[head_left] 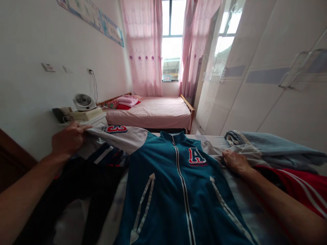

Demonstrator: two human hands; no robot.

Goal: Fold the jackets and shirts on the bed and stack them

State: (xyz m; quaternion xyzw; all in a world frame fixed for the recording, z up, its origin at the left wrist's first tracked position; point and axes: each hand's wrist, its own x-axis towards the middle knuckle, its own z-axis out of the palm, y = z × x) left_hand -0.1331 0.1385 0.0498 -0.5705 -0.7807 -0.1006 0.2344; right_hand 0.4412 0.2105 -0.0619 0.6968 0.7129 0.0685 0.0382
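Note:
A teal zip-up jacket (163, 170) with pale grey sleeves lies spread in front of me, its front facing up and its zip closed. It bears a letter A on the chest and a red number on one sleeve. My left hand (68, 137) is closed on the left-side sleeve and pulls it out sideways. On the other side, my right hand (236, 162) grips the right-side sleeve near the denim. Dark clothing (76, 190) lies under and beside my left forearm.
Folded denim (276, 144) and a red garment with white stripes (304, 187) lie at the right. Beyond stands a pink-covered bed (158, 110). A small fan (84, 101) sits on boxes at the left; white wardrobes (265, 68) line the right.

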